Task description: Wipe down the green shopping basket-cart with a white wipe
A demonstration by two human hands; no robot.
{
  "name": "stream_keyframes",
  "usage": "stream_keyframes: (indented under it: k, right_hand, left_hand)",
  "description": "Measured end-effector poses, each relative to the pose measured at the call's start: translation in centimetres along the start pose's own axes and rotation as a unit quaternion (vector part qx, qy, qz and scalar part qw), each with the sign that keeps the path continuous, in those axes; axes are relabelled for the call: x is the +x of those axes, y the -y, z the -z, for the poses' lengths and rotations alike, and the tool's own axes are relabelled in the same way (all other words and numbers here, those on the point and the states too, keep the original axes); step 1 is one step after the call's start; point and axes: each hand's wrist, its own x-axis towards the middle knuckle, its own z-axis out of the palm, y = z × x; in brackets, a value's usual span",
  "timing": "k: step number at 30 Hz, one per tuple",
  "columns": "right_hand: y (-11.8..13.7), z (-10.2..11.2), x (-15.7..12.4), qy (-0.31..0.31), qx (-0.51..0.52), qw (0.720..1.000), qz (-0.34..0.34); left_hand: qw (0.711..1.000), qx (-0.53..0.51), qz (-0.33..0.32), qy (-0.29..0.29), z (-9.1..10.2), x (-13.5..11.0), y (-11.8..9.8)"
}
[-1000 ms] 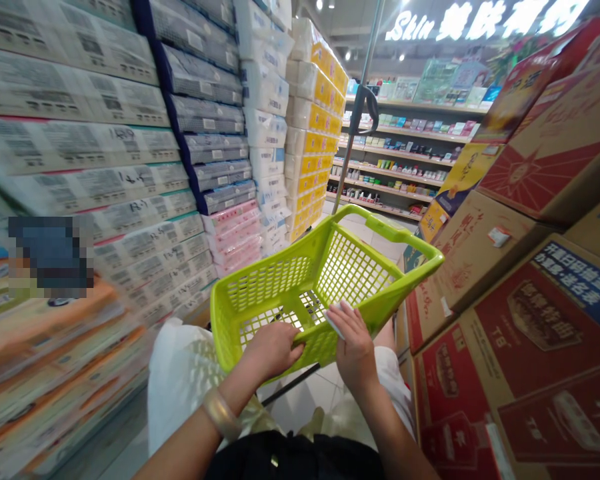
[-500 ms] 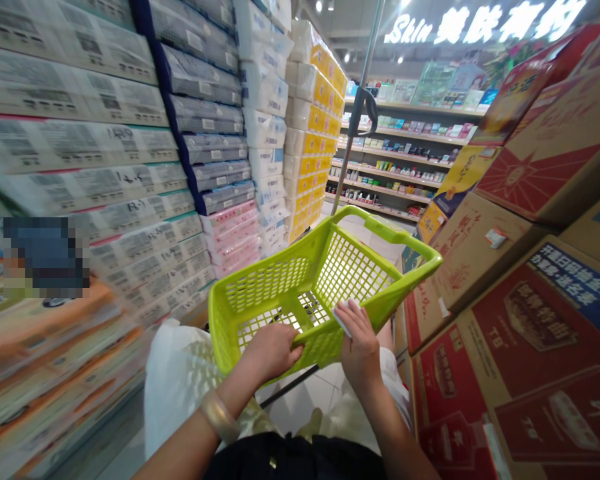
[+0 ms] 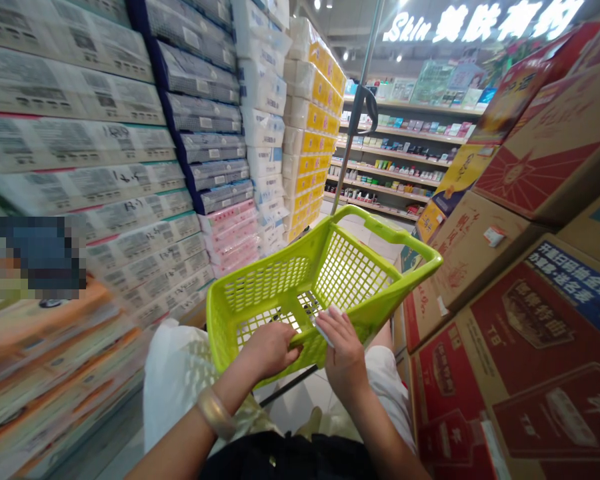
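Observation:
A lime-green plastic shopping basket [image 3: 260, 288] with lattice walls stands between my knees, nothing lying in it. My left hand [image 3: 270, 348] grips its near rim, fingers curled over the edge. Just to the right, my right hand [image 3: 344, 343] presses a folded white cloth or tissue [image 3: 324, 329] against the same rim, its fingers laid over the top. Most of the white piece is hidden under those fingers. The raised green handle [image 3: 380, 229] arches at the basket's far right end.
Tall stacks of wrapped paper packs [image 3: 305, 133] rise on the left. Printed cardboard boxes [image 3: 525, 320] crowd the right side. Behind the basket a metal pole [image 3: 349, 147] slants upward, with stocked shelves [image 3: 405, 157] at the back. White floor tiles [image 3: 300, 407] show below the basket.
My right hand has slid left along the near rim with the white piece, closer to my left hand. My left hand keeps its hold, and the basket has barely moved.

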Motion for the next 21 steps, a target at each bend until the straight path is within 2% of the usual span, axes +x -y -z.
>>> stream_keyframes:
  k: [3, 5, 9, 12, 15, 18, 21]
  right_hand:
    - [1.3, -0.6, -0.2, 0.039, 0.017, 0.999, 0.027]
    - [0.7, -0.1, 0.0, 0.042, 0.003, 0.999, 0.027]
    - [-3.1, 2.2, 0.5, -0.014, -0.056, 0.998, -0.008]
    - [-3.9, 2.6, 0.6, -0.052, -0.072, 0.996, -0.030]
    - [-1.5, 1.2, 0.4, -0.030, -0.051, 0.998, -0.010]
    - [0.9, 0.3, 0.5, 0.025, -0.019, 0.999, 0.018]
    - [0.1, 1.6, 1.1, 0.014, -0.030, 0.999, 0.012]
  left_hand:
    - [1.000, -0.001, -0.003, -0.007, 0.1, -0.1, 0.4]
    - [1.000, 0.002, -0.014, -0.010, 0.2, -0.2, 0.9]
    - [0.999, 0.015, -0.036, -0.008, 0.8, -0.6, 2.0]
    - [0.998, 0.046, -0.012, -0.032, 1.5, -0.9, 2.2]
    - [0.995, 0.077, 0.021, -0.062, 2.4, -0.9, 1.3]
    - [0.995, 0.062, 0.005, -0.075, 3.1, -0.1, -0.6]
    - [0.996, 0.036, -0.021, -0.076, 3.2, 1.4, -2.5]
